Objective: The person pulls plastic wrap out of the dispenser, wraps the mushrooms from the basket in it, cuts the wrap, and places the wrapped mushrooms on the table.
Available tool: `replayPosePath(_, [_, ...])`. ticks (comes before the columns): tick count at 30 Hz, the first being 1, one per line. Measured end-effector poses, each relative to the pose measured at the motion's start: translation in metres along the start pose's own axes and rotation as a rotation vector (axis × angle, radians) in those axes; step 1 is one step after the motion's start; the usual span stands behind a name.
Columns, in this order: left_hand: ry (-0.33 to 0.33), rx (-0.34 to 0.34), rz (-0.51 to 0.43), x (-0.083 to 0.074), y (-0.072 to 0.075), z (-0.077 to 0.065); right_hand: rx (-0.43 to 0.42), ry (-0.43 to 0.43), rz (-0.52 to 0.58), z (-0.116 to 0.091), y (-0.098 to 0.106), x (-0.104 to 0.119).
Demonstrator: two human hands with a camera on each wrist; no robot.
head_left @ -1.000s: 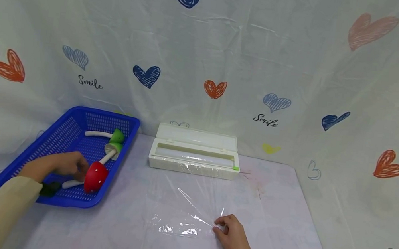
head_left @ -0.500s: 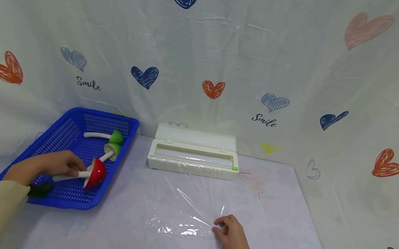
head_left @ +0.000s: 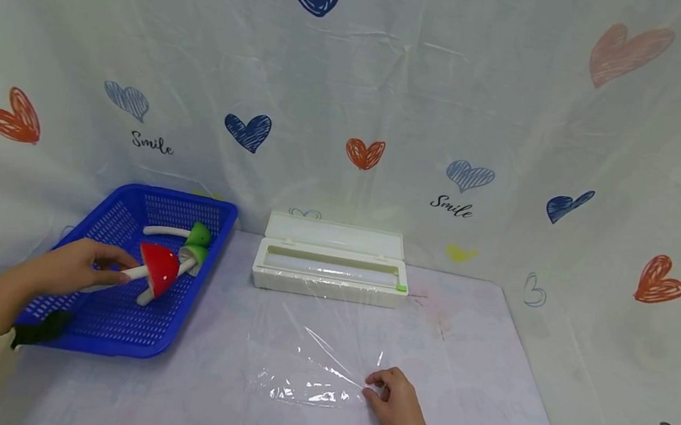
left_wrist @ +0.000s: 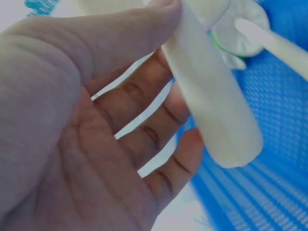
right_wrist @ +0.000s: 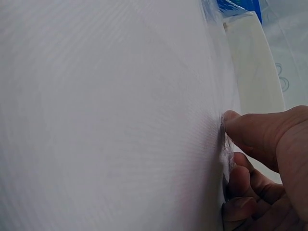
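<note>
My left hand (head_left: 73,269) pinches the white stem of a toy mushroom (head_left: 161,268) with a white-dotted red cap, held over the blue basket. In the left wrist view the thumb and fingertips grip that thick stem (left_wrist: 216,101). Two green-capped toy mushrooms (head_left: 199,234) lie in the basket, one partly hidden behind the red cap. My right hand (head_left: 398,410) pinches the edge of a clear sheet of cling film (head_left: 314,357) between thumb and fingers. The film stretches from the white dispenser box (head_left: 327,288) toward me across the table.
The blue plastic basket (head_left: 181,327) stands at the left, a dark green object (head_left: 46,329) at its near left end. The dispenser's lid (head_left: 335,234) is raised, showing the roll inside. A heart-printed sheet (head_left: 401,95) hangs behind the table.
The left hand has lifted the red mushroom by its stem and drawn it up and leftward, uncovering a green one's stem. The right hand stays in place on the film.
</note>
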State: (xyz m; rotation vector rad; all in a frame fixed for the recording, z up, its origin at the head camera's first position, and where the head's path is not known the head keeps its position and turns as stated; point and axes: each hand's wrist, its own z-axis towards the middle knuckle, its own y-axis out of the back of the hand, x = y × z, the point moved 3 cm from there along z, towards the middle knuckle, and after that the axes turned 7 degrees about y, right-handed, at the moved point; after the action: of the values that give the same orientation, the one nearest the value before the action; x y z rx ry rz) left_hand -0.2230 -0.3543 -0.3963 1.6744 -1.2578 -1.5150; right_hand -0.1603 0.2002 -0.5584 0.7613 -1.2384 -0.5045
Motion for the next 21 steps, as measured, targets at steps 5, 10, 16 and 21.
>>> replayPosePath(5, [-0.028, -0.110, -0.026, -0.020, -0.001, -0.009, 0.012, -0.003, 0.011, 0.000, 0.000, 0.000])
replayPosePath(10, [-0.073, -0.223, -0.042, -0.045, -0.007, -0.011, 0.013, 0.008, 0.020, -0.001, -0.001, 0.000])
replayPosePath(16, [-0.124, -0.332, -0.038, -0.080, -0.016, -0.006, 0.013, -0.004, 0.013, -0.001, 0.000, 0.000])
replayPosePath(21, [-0.157, -0.341, -0.101, -0.106, -0.032, 0.000, 0.028, -0.027, -0.002, -0.001, -0.001, 0.000])
